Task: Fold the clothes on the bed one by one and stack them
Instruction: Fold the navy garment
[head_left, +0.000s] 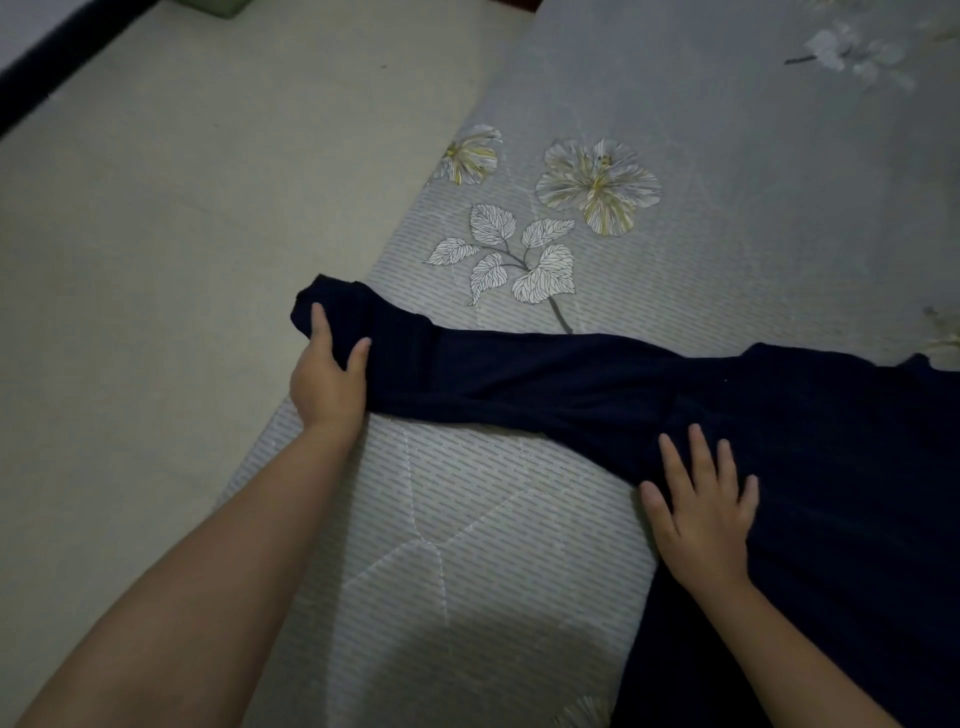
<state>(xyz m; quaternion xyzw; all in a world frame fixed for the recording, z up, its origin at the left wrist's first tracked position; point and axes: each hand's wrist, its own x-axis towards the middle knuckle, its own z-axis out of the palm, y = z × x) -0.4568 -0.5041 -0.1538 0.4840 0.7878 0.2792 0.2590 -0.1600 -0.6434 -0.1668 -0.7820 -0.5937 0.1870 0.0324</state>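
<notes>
A dark navy garment (841, 447) lies spread over the right side of the bed (727, 249). One long sleeve (519, 374) stretches left to the bed's edge. My left hand (327, 379) grips the end of that sleeve, thumb and fingers curled round the cloth, just over the mattress edge. My right hand (701, 509) lies flat with spread fingers on the garment's body, near where the sleeve joins it. The garment's right part runs out of view.
The bed sheet is grey with printed flowers and leaves (524, 260). Pale floor (182, 260) lies to the left of the bed. A dark strip (47, 73) crosses the top left corner.
</notes>
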